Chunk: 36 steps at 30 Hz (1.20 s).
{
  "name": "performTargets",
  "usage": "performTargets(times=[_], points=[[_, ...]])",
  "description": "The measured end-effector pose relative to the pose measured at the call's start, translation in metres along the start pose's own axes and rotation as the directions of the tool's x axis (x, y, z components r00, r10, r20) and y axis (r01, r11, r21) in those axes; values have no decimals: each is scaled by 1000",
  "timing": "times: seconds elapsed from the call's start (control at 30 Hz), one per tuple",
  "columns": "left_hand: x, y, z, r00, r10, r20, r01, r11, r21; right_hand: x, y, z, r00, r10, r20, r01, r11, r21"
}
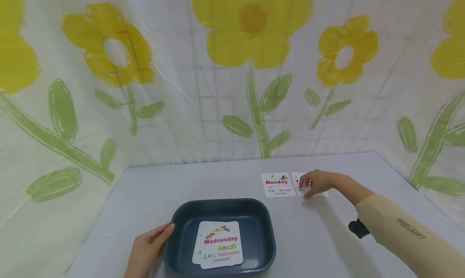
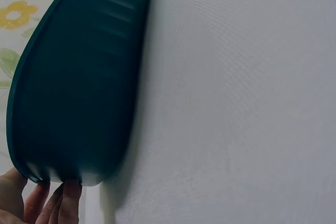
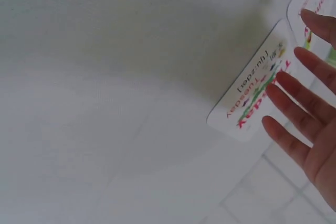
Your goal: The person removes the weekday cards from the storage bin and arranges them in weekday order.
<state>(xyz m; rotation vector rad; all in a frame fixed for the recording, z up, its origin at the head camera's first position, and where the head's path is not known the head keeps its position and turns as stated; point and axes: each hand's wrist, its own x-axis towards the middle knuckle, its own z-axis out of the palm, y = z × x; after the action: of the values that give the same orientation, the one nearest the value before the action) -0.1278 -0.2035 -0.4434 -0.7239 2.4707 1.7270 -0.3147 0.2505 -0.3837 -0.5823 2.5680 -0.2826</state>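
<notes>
A dark teal rectangular basin (image 1: 258, 233) stands at the front of the table, and my left hand (image 1: 147, 247) holds its left rim. In the left wrist view the fingertips (image 2: 71, 195) lie against the basin's outer wall. Inside the basin, a Wednesday card (image 1: 220, 245) lies on top of at least one other card, mostly covered. My right hand (image 1: 317, 182) is over the Tuesday card (image 3: 249, 95), its fingers spread and apart in the right wrist view; contact with the card cannot be told. Left of that card lies the Monday card (image 1: 278, 185), face up.
The white table (image 1: 203, 181) ends at the back against a hanging sheet (image 1: 174, 120) printed with yellow flowers. Beneath the right forearm, a small black object (image 1: 358, 228) shows beside the beige sleeve (image 1: 403, 233).
</notes>
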Motion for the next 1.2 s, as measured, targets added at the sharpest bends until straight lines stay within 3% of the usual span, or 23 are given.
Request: performTargets(times=[0.33,0.53,0.9,1.2], points=[[2,-1,0,1000,2,-2,-2,1000,5,-14,-10,2,996,32,86,-30,999,-19],[2,-2,1,1000,3,-5,-3,1000,10,-17,-27,1,995,0,96,1,1000,-11],[2,-2,2,1000,8,4,-8,1000,-3,-20,-80,-1,988,-132,85,135,990,-40],[1,-1,1,1000,17,-1,-17,1000,-7,-31,-135,-5,971,-234,53,239,964,-115]])
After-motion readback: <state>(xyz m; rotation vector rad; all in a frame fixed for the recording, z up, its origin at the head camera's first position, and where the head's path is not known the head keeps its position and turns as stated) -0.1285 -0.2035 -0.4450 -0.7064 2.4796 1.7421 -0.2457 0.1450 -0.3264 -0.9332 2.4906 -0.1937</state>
